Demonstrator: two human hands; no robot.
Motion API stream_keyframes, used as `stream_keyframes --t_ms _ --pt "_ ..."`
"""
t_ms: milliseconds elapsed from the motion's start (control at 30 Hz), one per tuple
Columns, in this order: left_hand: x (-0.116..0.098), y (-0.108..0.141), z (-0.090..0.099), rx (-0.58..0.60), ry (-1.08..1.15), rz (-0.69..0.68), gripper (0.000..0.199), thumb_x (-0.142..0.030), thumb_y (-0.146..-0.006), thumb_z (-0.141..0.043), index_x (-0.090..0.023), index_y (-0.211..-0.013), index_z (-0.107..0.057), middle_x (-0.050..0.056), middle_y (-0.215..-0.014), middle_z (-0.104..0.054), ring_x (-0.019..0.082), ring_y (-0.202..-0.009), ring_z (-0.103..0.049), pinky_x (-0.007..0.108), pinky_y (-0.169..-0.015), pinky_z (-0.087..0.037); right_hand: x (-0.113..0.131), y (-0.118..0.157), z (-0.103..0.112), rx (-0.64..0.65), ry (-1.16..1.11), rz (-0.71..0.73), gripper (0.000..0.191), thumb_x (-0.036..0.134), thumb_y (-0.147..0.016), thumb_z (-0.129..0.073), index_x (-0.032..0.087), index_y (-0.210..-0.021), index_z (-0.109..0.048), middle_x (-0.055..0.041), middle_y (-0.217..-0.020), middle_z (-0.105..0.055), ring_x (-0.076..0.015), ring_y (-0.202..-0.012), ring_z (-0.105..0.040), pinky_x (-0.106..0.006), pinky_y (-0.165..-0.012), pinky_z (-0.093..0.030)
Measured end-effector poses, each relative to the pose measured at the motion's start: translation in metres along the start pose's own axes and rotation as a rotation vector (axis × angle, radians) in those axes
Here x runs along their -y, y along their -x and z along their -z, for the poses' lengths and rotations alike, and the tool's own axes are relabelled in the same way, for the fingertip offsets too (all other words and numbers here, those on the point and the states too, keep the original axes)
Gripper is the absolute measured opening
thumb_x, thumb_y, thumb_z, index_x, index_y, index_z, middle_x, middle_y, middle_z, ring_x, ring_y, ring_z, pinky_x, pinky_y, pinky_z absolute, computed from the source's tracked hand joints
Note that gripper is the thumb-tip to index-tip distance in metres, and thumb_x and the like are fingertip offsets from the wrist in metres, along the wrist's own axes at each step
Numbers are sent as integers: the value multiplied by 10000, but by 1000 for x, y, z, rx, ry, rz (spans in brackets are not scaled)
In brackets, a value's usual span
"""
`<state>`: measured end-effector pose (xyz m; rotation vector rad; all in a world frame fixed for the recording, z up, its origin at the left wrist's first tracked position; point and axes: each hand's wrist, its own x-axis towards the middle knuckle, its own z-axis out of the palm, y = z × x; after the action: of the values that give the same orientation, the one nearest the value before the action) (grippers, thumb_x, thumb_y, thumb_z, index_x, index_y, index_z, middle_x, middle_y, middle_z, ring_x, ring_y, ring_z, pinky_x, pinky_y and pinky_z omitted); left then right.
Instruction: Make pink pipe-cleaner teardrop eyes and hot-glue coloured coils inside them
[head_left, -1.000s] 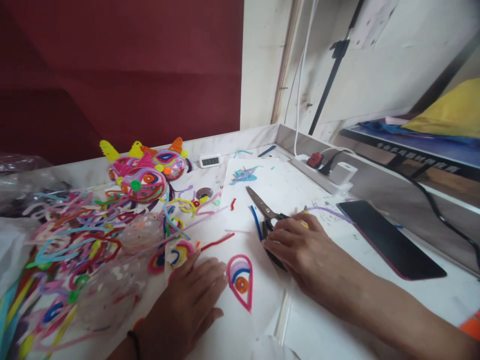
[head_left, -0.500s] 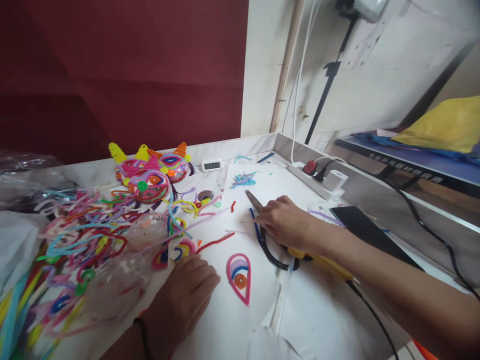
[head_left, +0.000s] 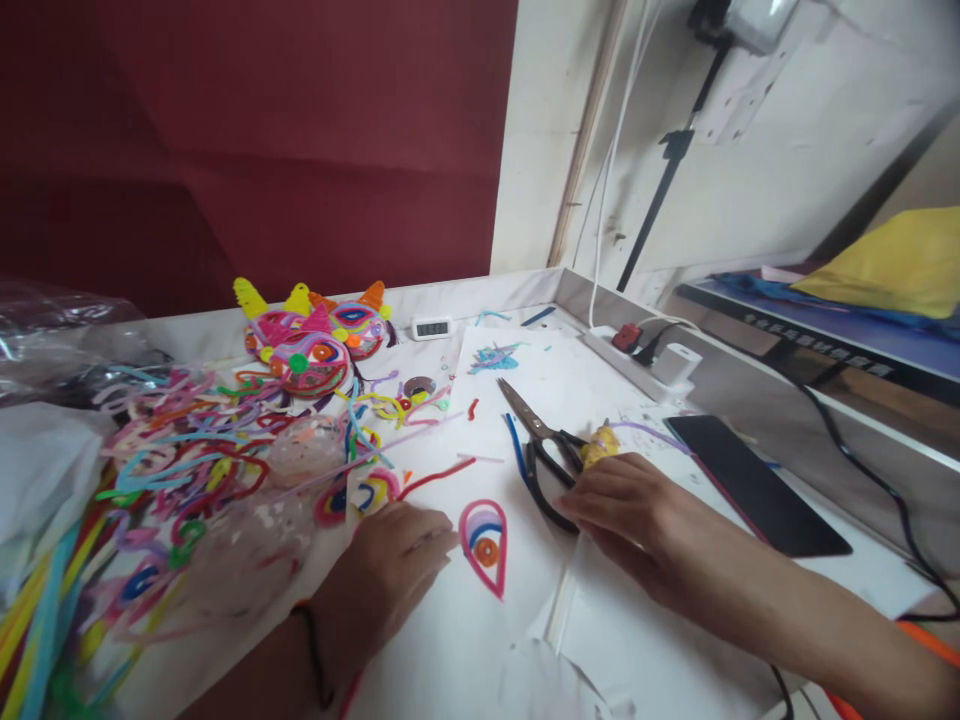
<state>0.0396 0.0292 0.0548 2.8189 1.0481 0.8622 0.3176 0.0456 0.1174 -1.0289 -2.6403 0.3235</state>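
My right hand (head_left: 637, 510) is closed around a yellow hot glue gun (head_left: 600, 447); mostly its front end shows beyond the fingers. Beside it, black-handled scissors (head_left: 544, 435) lie on white paper with the blades spread slightly. A translucent stick (head_left: 559, 605) lies below the hand. My left hand (head_left: 394, 560) rests on the paper, fingers extended, nothing visible in them. Just beyond it is a pink, yellow and blue piece (head_left: 373, 490), partly hidden, next to a red strip (head_left: 435, 478). Right of its fingertips lies a teardrop eye shape (head_left: 484, 548) with a pink outline and orange centre.
Colourful pipe-cleaner scraps (head_left: 195, 460) heap up on the left. Several decorated masks (head_left: 315, 345) stand at the back beside a small digital clock (head_left: 430, 328). A power strip (head_left: 637, 365) runs along the right edge, near a black phone (head_left: 757, 485).
My right hand has left the scissors and moved right and down onto the glue gun, whose front end now points away. My left hand has barely moved.
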Motion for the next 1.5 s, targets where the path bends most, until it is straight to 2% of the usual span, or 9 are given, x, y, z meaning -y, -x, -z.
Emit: stream_keyframes --t_ms 100,233,433,633,900,1033,1167,1300,1500 --pt "0 -7 0 44 -29 -43 263 -179 -974 -378 -180 -955 -640 45 -899 -675 152 -820 -623 274 -745 -518 3 14 -2 -48 -22 0 256 124 -939 -391 196 -937 -637 -68 -885 -659 -205 -889 -584 -375 -788 -411" --pt "3 -15 -3 83 -82 -127 266 -194 -986 -370 -158 -967 -633 48 -884 -681 156 -804 -633 277 -718 -530 12 23 -9 -61 -56 -28 254 119 -929 -393 208 -940 -630 -63 -878 -652 -199 -872 -585 -391 -813 -410" --pt "9 -17 -11 106 -90 -168 184 -170 -955 -449 -143 -903 -623 47 -876 -687 174 -782 -635 296 -680 -521 23 27 -20 -52 -123 -56 214 120 -928 -410 193 -907 -610 -54 -863 -641 -199 -828 -563 -387 -786 -395" --pt "12 -16 -9 90 -46 -194 225 -157 -971 -409 -156 -917 -627 46 -859 -679 157 -791 -616 294 -721 -508 24 28 -23 -29 -102 -75 234 131 -930 -415 185 -988 -635 -54 -850 -642 -206 -811 -555 -397 -780 -393" --pt "10 -20 -9 44 -103 -263 209 -107 -954 -423 -153 -916 -624 43 -815 -680 148 -786 -618 281 -721 -520 27 30 -22 -190 -9 -24 286 103 -895 -425 232 -1002 -657 -22 -786 -660 -191 -794 -610 -356 -792 -440" --pt "10 -20 -9 17 -116 -262 217 -111 -956 -417 -166 -922 -624 40 -822 -687 144 -793 -625 278 -731 -532 16 38 -25 -195 18 -85 260 102 -898 -446 212 -1054 -623 -50 -907 -663 -201 -881 -603 -381 -806 -440" --pt "10 -19 -8 -46 -81 -239 244 -122 -970 -384 -174 -951 -622 41 -863 -698 140 -817 -639 274 -770 -536 -2 49 -27 -247 169 -131 268 127 -920 -427 224 -1117 -581 -86 -1055 -650 -215 -965 -597 -382 -792 -464" --pt "12 -20 -3 -80 -43 -226 259 -144 -988 -365 -167 -956 -621 35 -873 -704 125 -825 -650 232 -778 -533 -15 57 -23 -271 284 -222 271 142 -923 -411 224 -1125 -572 -98 -1080 -639 -241 -962 -594 -424 -776 -473" --pt "17 -22 0 -74 -102 -319 321 -132 -995 -324 -181 -1034 -639 25 -969 -718 122 -927 -644 207 -895 -489 -24 61 -18 -233 361 -359 379 86 -871 -438 229 -1203 -551 -103 -1145 -616 -258 -978 -584 -442 -769 -474"
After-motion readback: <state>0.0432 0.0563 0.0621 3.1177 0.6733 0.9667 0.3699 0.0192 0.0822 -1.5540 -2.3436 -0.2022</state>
